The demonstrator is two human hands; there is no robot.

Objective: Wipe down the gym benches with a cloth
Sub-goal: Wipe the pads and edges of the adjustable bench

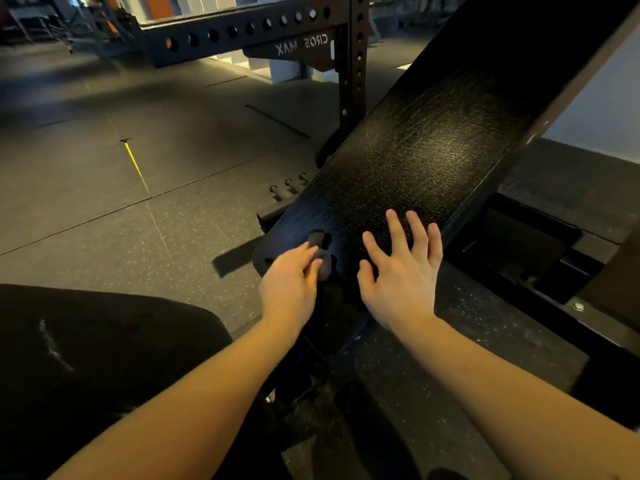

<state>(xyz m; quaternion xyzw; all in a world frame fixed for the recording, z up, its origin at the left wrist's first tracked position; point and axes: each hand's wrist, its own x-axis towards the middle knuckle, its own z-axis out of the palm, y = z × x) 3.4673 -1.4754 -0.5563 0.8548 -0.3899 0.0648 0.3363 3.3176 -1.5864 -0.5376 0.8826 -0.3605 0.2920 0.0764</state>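
Cloth [320, 258]: one, dark grey and bunched, lies on the near end of the bench pad. The left hand [289, 289] clasps it, its fingers curled round the folds. Just beside it the right hand [398, 271] grasps nothing; its five fingers are straight and spread over the same pad, though I cannot tell whether the palm presses down. Two bare forearms reach in from below, with dark clothing [104, 358] at lower left. One bench [415, 150] is in view, black, textured and sloping up to the right. Three small pegs [289, 187] stand at its left edge. On the speckled rubber floor [86, 220] runs one short yellow line [133, 161]. Farther off stands one black perforated rack [351, 64]; its white lettering [301, 45], seen reversed, seems to read CIROS MAX.
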